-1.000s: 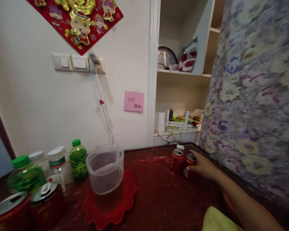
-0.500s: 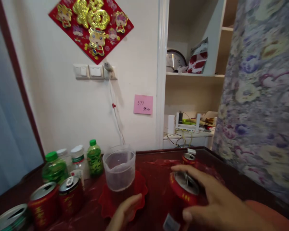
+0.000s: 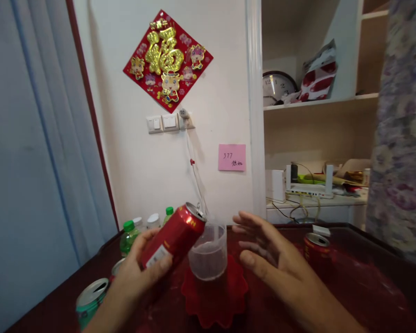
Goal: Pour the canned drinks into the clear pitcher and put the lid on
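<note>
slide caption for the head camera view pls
Left hand holds a tilted red can near a clear plastic container; right hand open and empty.

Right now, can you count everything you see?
Table: 1, red, below
Tub: 1, clear, centre
Mat: 1, red, under tub
Held can: 1, red, raised
Other cans: 3, red right, teal left, third mostly hidden
Bottles: 2, green, back left
Jars: 2, whitish, back left
Block: 1, white, back right
Hanging: 1, red, wall
Switch plates: 2, white, wall
Plug: 1, pale, wall
Note: 1, pink, wall
Shelving: 1, pale, right
Clock: 1, white, shelving
Bag: 1, red, shelving
Devices: 2, white, shelving
Clutter: uncountable, mixed, shelving
Curtains: 2, blue left, floral right
Left hand: 1, on can
Right hand: 1, open, beside tub
</note>
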A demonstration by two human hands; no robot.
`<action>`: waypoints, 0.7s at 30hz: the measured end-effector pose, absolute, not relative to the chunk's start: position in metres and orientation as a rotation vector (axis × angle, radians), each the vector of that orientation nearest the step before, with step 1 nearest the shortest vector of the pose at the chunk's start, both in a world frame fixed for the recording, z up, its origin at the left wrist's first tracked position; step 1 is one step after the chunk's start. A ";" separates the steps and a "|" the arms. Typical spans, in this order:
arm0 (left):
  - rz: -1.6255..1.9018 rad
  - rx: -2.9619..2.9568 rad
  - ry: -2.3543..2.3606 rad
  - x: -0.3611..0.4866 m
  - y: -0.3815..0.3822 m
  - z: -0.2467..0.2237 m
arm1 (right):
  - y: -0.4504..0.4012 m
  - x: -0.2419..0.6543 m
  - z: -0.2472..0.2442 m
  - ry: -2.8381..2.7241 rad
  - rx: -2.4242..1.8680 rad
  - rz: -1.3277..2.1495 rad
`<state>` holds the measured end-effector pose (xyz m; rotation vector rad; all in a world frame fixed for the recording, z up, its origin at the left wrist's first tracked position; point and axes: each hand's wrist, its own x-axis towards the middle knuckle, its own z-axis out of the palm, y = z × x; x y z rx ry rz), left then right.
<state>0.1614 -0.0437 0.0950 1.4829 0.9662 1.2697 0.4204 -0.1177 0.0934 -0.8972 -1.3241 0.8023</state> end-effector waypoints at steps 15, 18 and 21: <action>1.114 2.037 1.167 0.185 0.023 0.161 | -0.102 0.465 0.076 -1.174 -1.008 0.532; 1.051 2.082 1.177 0.185 0.032 0.166 | -0.099 0.466 0.071 -1.176 -1.009 0.539; 1.028 2.116 1.183 0.185 0.036 0.171 | -0.097 0.467 0.070 -1.181 -0.994 0.545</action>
